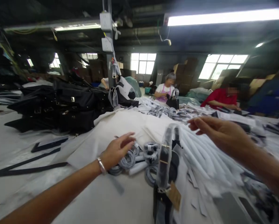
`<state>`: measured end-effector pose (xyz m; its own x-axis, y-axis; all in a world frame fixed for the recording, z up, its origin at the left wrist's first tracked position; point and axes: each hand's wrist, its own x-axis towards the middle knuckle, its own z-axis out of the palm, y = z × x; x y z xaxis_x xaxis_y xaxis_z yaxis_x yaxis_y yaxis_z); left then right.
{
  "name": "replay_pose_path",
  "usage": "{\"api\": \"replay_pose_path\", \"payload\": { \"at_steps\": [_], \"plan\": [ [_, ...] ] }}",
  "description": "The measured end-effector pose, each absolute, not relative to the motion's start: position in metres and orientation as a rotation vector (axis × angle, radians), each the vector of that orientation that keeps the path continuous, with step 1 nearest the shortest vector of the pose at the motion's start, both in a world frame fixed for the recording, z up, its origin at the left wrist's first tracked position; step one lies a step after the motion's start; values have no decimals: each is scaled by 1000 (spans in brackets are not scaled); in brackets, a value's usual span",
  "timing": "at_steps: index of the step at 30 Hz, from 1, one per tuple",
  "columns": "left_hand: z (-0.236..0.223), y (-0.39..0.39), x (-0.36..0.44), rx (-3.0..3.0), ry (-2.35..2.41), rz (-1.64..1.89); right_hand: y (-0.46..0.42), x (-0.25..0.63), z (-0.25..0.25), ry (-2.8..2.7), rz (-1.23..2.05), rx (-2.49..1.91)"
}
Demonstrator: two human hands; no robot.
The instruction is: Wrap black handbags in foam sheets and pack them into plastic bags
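My left hand, with a metal bangle at the wrist, hovers over several coiled grey straps. Its fingers are loosely bent and apart, with nothing visible in them. To the right, my right hand is raised above white padded strips, its fingers loosely curved and no object visible in them. Between my hands stands a black handbag on the table, its upright handle wrapped in clear plastic. A brown paper tag hangs from it. Neither hand touches the bag.
Black bags with metal clasps are piled at the left, behind loose black strips. White sheeting is heaped mid-table. A post with socket boxes rises behind. Across the table, one person handles a black bag; another wears red.
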<state>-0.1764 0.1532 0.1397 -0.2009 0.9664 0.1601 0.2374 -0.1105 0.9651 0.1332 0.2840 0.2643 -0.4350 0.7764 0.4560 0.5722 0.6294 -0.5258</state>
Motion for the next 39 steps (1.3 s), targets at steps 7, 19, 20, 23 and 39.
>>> {"api": "replay_pose_path", "payload": {
  "at_steps": [7,19,20,23,39],
  "plan": [
    [126,110,-56,1301,1162,1472,168,143,167,-2049,1004,-1019],
    [136,63,4,1422,1012,1564,79,147,141,-1814,1044,-854],
    [138,51,2,1432,1005,1541,71,150,141,-1783,1090,-839],
    [142,19,-8,1435,1000,1385,54,157,142,-1596,1286,-809],
    [129,29,-43,1741,1340,1143,61,152,186,-765,1751,-763]
  ]
}}
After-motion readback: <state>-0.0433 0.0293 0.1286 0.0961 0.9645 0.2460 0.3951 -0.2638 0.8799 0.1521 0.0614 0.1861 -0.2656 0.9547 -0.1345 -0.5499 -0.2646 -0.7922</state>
